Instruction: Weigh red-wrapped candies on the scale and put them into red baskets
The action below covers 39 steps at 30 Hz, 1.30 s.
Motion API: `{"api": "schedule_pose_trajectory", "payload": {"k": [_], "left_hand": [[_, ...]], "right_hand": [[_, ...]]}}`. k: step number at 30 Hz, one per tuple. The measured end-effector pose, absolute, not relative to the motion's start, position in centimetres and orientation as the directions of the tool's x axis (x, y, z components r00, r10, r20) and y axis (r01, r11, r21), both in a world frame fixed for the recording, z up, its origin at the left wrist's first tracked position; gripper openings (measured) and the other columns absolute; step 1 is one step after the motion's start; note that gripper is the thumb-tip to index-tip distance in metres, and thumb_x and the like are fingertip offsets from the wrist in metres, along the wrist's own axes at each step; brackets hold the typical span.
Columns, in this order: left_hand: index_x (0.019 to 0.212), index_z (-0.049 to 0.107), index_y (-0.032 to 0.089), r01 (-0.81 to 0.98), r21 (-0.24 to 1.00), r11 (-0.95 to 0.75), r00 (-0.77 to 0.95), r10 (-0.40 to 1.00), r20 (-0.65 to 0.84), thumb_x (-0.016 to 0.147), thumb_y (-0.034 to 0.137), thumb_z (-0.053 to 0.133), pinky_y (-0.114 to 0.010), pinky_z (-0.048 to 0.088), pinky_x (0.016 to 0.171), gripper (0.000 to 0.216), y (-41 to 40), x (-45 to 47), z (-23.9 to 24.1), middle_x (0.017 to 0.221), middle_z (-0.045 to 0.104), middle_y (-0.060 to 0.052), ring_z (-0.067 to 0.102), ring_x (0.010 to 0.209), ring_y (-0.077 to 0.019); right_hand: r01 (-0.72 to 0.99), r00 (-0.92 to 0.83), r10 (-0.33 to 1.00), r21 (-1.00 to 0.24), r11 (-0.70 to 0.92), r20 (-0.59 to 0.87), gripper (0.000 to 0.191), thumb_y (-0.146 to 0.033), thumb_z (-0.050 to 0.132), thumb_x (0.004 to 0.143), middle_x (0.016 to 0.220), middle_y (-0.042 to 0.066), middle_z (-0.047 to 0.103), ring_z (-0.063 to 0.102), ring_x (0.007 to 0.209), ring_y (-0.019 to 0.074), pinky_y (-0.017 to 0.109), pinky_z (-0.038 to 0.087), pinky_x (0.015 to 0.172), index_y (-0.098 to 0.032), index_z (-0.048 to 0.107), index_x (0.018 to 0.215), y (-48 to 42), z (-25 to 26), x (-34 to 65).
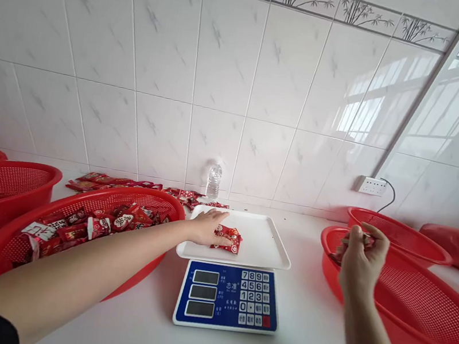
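Observation:
My left hand point(205, 227) reaches over the white weighing tray point(260, 252), fingers stretched out and apart. Its near side lies over a red printed packet point(232, 240), which rests flat on the tray. Below the tray is the blue keypad panel of the digital scale point(229, 298), its displays dark. My right hand point(364, 254) is closed above the left rim of a red plastic basket point(402, 316). Something small and dark shows between its fingers, too little visible to name.
A red basket point(171, 207) full of wrapped snack packets point(124, 219) stands left of the scale. Further left is another red basket point(44, 173). A clear bottle point(214, 181) and red packets point(101, 179) lie along the tiled wall. Another basket point(438, 254) stands back right.

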<state>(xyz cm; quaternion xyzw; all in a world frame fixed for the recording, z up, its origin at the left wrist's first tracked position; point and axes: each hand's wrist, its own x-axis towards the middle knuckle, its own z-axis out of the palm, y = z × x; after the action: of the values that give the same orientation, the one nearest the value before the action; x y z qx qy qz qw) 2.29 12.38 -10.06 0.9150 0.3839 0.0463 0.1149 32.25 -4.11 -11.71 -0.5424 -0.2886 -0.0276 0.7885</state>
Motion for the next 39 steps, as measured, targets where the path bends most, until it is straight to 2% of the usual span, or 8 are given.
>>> {"api": "schedule_pose_trajectory", "payload": {"k": [2,4,10,14,19,27,32,39], "left_hand": [[0.146,0.024,0.019,0.710,0.239,-0.662,0.693,0.717,-0.070,0.065,0.077,0.054,-0.050,0.022,0.109,0.104,12.6,1.6,-10.2,0.154,0.019,-0.016,0.017,0.140,-0.0378],[0.146,0.024,0.019,0.711,0.236,-0.662,0.695,0.712,-0.096,0.068,0.076,0.053,-0.050,0.022,0.109,0.101,12.4,1.4,-10.4,0.153,0.021,-0.017,0.017,0.140,-0.0376],[0.142,0.032,0.016,0.612,0.241,-0.753,0.756,0.647,0.103,0.080,0.052,0.057,-0.052,0.020,0.110,0.076,9.2,1.8,-10.1,0.150,0.029,-0.017,0.017,0.140,-0.0342],[0.130,0.045,0.022,0.331,0.203,-0.921,0.743,0.387,0.546,0.090,0.030,0.048,-0.043,0.031,0.108,0.040,4.9,0.3,-11.9,0.131,0.055,-0.009,0.043,0.128,-0.0230],[0.102,0.056,0.021,0.233,0.144,-0.962,0.483,0.243,0.841,0.089,0.019,0.045,-0.033,0.050,0.077,0.017,1.9,-3.4,-18.3,0.084,0.066,-0.004,0.061,0.079,-0.0171],[0.096,0.057,0.018,0.313,0.409,-0.857,0.365,0.506,0.781,0.092,0.026,0.040,-0.027,0.050,0.068,0.019,3.0,-6.2,-20.5,0.080,0.065,-0.004,0.060,0.069,-0.0144],[0.094,0.056,0.019,0.260,0.538,-0.802,0.409,0.596,0.691,0.095,0.032,0.036,-0.026,0.051,0.070,0.024,2.7,-6.0,-20.6,0.082,0.064,-0.004,0.061,0.073,-0.0151],[0.094,0.056,0.019,0.247,0.586,-0.772,0.383,0.633,0.673,0.094,0.032,0.039,-0.025,0.050,0.069,0.022,3.0,-6.1,-20.5,0.082,0.064,-0.003,0.061,0.072,-0.0154]], "right_hand": [[0.612,0.763,0.238,-0.790,0.037,0.601,0.047,-0.053,0.058,0.079,0.089,0.006,0.057,0.058,0.073,0.0195,0.031,0.040,0.054,-0.025,0.052,0.116,-5.1,-12.1,35.5],[0.695,0.717,0.333,-0.665,-0.273,0.613,0.051,-0.055,0.058,0.077,0.109,0.015,0.057,0.060,0.091,0.0294,0.036,0.038,0.056,-0.026,0.056,0.118,-5.9,-12.8,38.8],[0.683,0.730,0.537,-0.496,-0.536,0.423,0.050,-0.042,0.073,0.064,0.126,0.027,0.049,0.051,0.112,0.0457,0.050,0.038,0.066,-0.023,0.066,0.109,-7.3,-15.3,44.3],[0.839,0.542,0.694,-0.352,-0.415,0.474,0.054,-0.048,0.059,0.076,0.133,0.031,0.041,0.032,0.127,0.0507,0.065,0.035,0.077,-0.016,0.058,0.120,-5.6,-15.2,40.9],[0.957,0.239,0.869,-0.256,-0.136,0.434,0.057,-0.053,0.046,0.086,0.145,0.018,0.035,0.027,0.135,0.0343,0.057,0.032,0.099,-0.021,0.047,0.133,-0.4,-14.8,30.4],[0.944,-0.082,0.968,-0.292,0.152,0.237,0.064,-0.063,0.048,0.084,0.147,0.006,0.037,0.028,0.136,0.0286,0.049,0.027,0.105,-0.034,0.039,0.139,5.9,-15.0,16.6],[0.943,-0.085,0.968,-0.296,0.155,0.237,0.054,-0.057,0.049,0.085,0.130,0.007,0.055,0.045,0.122,0.0278,0.043,0.033,0.098,-0.031,0.048,0.133,7.4,-14.8,14.3],[0.953,0.024,0.960,-0.298,0.063,0.280,0.055,-0.054,0.056,0.082,0.116,0.011,0.060,0.057,0.101,0.0244,0.031,0.040,0.080,-0.022,0.052,0.126,8.1,-14.8,14.5]]}}
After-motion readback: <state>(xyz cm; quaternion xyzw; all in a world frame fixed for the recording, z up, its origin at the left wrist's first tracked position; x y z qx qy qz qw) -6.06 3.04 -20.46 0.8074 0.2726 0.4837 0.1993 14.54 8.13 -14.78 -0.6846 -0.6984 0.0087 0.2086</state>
